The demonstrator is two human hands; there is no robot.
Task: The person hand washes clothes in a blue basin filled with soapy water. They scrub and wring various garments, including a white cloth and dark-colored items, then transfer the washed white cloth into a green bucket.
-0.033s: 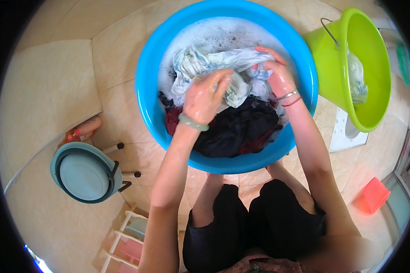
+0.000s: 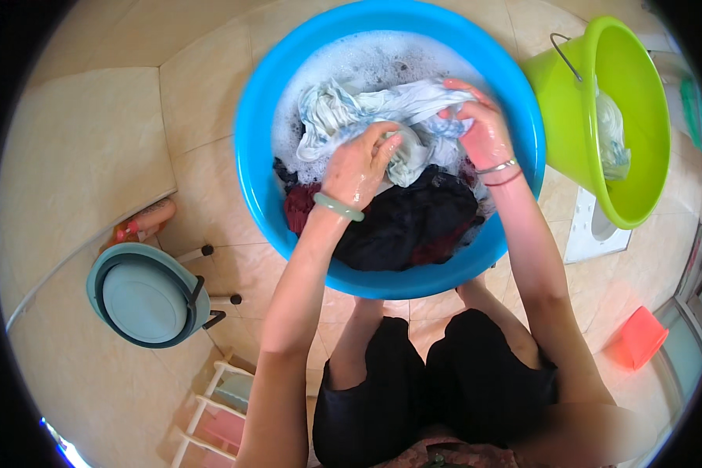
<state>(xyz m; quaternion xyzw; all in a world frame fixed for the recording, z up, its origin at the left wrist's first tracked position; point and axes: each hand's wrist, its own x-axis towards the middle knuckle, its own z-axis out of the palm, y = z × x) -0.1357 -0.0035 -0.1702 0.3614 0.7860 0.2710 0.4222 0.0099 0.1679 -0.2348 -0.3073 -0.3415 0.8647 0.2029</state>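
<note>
A wet white garment with pale blue patches (image 2: pixel 331 113) is bunched in soapy water inside a big blue basin (image 2: pixel 249 156). My right hand (image 2: pixel 487 132), fingers curled, grips its right end, the cloth stretching left from it. My left hand (image 2: pixel 359 165) is closed at the garment's near middle, fingertips bent in against the cloth; the cloth inside is partly hidden. Dark clothing (image 2: pixel 413 222), black, lies nearer me in the basin, with a dark red piece (image 2: pixel 300 207) at its left.
A lime green bucket (image 2: pixel 558 117) with a white cloth (image 2: pixel 612 136) in it stands tilted right of the basin. Grey-green nested basins (image 2: pixel 144 304) are at left. A white rack (image 2: pixel 210 409) stands lower left, a red container (image 2: pixel 639 339) lower right. White foam (image 2: pixel 374 54) covers the basin's far side.
Both hands have shifted very slightly to the right, and the white garment with them. The left fingers have curled a little more. The basin has hardly moved.
</note>
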